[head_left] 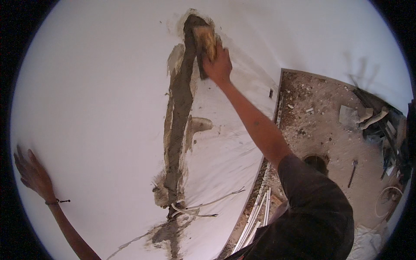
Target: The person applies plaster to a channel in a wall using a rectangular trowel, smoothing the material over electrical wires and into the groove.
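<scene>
Against the white wall (99,108), my right hand (219,66) grips a tan block with a dark lower part (205,40), blurred and shaped like a plastering float. It lies over the upper end of a long strip of grey mortar (178,108), which runs down the wall with ragged smears on both sides. Away to the left, my left hand (35,174) is spread on or close to the wall, fingers apart, holding nothing. Pale cable ends (195,211) stick out of the mortar's lower part.
Low on the right is a dirt floor with rubble, a round dark hole or bucket (316,163) and a hammer-like tool (352,173). Long white strips (255,216) lie along the wall's foot. A dark heap of debris (383,125) sits at far right.
</scene>
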A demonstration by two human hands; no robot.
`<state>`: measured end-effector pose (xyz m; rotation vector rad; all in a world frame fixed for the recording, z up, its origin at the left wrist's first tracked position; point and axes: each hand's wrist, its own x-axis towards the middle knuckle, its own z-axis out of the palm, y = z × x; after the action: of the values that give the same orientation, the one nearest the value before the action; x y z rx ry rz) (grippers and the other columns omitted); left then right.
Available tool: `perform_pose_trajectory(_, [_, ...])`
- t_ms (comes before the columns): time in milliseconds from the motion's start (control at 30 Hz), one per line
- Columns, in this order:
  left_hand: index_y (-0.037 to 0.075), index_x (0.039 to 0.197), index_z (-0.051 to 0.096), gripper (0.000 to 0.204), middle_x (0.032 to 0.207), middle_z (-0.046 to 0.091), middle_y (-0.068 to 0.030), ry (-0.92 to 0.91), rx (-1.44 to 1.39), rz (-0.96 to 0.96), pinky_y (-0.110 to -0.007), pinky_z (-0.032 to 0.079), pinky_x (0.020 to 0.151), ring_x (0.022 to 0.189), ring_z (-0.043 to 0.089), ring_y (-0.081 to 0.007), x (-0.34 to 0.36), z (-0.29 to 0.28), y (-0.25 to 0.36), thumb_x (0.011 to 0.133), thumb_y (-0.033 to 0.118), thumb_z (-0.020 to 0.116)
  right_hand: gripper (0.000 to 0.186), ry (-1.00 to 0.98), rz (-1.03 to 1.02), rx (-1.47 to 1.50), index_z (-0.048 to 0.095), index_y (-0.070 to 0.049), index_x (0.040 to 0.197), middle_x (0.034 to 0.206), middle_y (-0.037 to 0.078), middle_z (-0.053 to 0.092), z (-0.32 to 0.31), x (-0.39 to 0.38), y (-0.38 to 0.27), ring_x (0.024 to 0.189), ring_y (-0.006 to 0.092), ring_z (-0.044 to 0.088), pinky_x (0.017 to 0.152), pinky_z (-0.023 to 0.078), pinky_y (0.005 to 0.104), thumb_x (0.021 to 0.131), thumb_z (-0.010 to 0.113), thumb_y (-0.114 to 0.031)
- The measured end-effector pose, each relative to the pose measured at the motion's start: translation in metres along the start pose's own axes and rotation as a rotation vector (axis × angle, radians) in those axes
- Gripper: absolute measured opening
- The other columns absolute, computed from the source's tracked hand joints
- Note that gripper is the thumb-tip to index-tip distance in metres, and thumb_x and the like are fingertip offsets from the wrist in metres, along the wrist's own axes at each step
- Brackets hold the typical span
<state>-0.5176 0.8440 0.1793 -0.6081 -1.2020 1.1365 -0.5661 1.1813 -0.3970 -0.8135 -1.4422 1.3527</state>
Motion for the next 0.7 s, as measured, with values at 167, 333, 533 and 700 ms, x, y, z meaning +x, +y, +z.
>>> perform_pose_trajectory(167, [0.029, 0.144, 0.033, 0.053, 0.147, 0.036, -0.0052, -0.060, 0.009, 0.059, -0.060, 0.027, 0.105, 0.135, 0.035, -0.0250, -0.010, 0.014, -0.023, 0.098, 0.055, 0.029, 0.062, -0.065, -0.061, 0.027, 0.043, -0.004, 0.133, 0.109, 0.026, 0.053, -0.009, -0.098, -0.014, 0.098, 0.0424, 0.055, 0.080, 0.049, 0.0466, 0.078, 0.065, -0.020])
perform_pose_trajectory(333, [0.030, 0.143, 0.033, 0.054, 0.148, 0.034, -0.0054, 0.076, -0.122, -0.024, -0.063, 0.023, 0.106, 0.136, 0.033, -0.0252, 0.008, -0.009, 0.007, 0.097, 0.057, 0.029, 0.063, -0.220, 0.006, 0.101, 0.041, -0.005, 0.135, 0.106, 0.025, 0.053, -0.036, -0.154, 0.001, 0.094, 0.0433, 0.056, 0.078, 0.048, 0.0483, 0.079, 0.064, -0.022])
perform_pose_trajectory(533, [0.031, 0.144, 0.032, 0.055, 0.149, 0.032, -0.0053, -0.103, 0.225, 0.091, -0.064, 0.021, 0.106, 0.136, 0.033, -0.0258, -0.009, 0.000, 0.016, 0.096, 0.058, 0.028, 0.053, -0.007, 0.028, 0.030, 0.048, -0.003, 0.127, 0.107, 0.023, 0.055, -0.009, -0.038, -0.025, 0.097, 0.0433, 0.056, 0.081, 0.047, 0.0473, 0.081, 0.063, -0.026])
perform_pose_trajectory(700, [0.030, 0.144, 0.030, 0.055, 0.149, 0.033, -0.0058, 0.118, -0.170, -0.039, -0.064, 0.023, 0.104, 0.135, 0.035, -0.0262, 0.012, -0.028, 0.020, 0.097, 0.057, 0.027, 0.060, -0.181, -0.065, 0.129, 0.046, -0.002, 0.130, 0.104, 0.021, 0.053, -0.023, -0.135, -0.028, 0.092, 0.0413, 0.056, 0.080, 0.047, 0.0459, 0.077, 0.066, -0.020])
